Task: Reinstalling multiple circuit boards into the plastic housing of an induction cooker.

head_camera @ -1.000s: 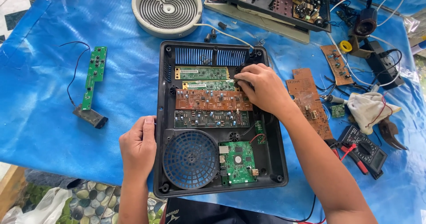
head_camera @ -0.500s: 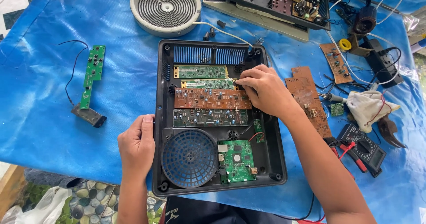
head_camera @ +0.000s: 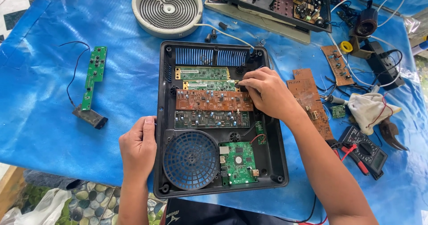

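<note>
left hand (head_camera: 139, 147) grips the black casing (head_camera: 166, 118) edge; right hand (head_camera: 266, 92) fingertips pinch a green board (head_camera: 209, 85).

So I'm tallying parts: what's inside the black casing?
Inside the black casing: two green boards, a brown board, a dark component board, a round fan grille and a square green board. The right hand hides the boards' right ends.

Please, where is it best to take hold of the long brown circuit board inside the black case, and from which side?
Probably by the two long edges of the brown circuit board, pinched near its free left end, coming from above. It lies flat between green boards, the right hand covers its right end, and its face carries small parts.
</note>
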